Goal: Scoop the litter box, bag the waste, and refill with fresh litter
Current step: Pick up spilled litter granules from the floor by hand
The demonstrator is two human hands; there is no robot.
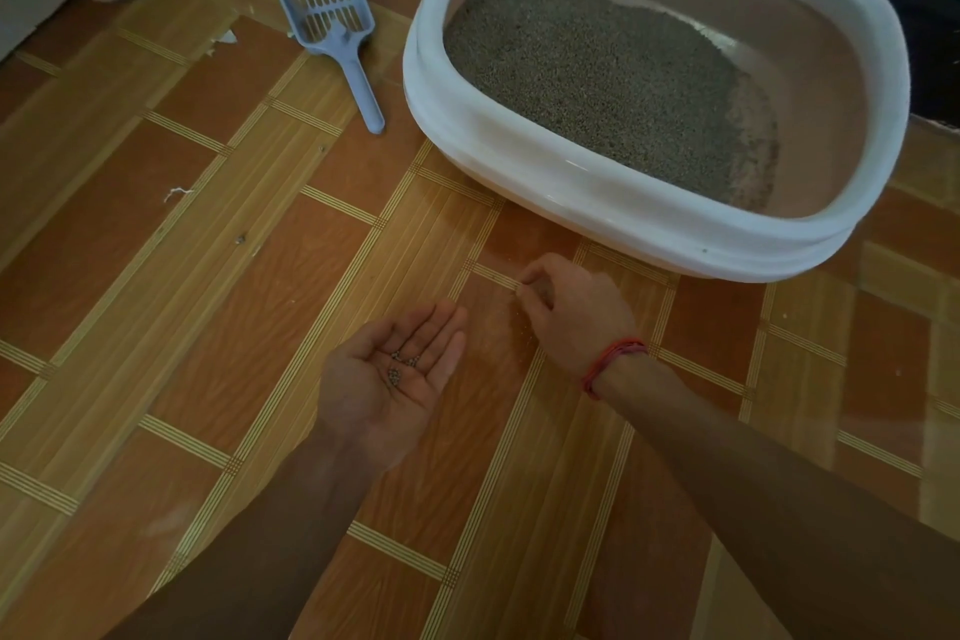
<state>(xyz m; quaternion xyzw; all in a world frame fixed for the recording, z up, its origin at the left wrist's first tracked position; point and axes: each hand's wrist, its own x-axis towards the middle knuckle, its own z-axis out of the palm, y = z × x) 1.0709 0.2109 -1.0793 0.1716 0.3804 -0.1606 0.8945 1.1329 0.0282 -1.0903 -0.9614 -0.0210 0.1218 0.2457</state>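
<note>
Presently the work in hand appears to be clean-up of spilled grains, a side step to the scooping. The left hand [395,369] lies palm up and spread flat above the floor [208,327], carrying a few dark granules [401,363] in the hollow of the palm. The right hand [566,307], a red thread [615,364] at its wrist, reaches down to the floor just before the litter box [519,161], fingertips drawn together as if pinching; whether a grain sits between them cannot be told. The box stands on the floor ahead, its grey litter [597,78] covering most of the base, thin toward the near right end. The scoop [332,26] lies untouched on the floor to the box's left. No bag or fresh litter is in view. In my judgement the next move calls for dropping any pinched grain into the waiting palm without tilting it, then emptying the palm.
</note>
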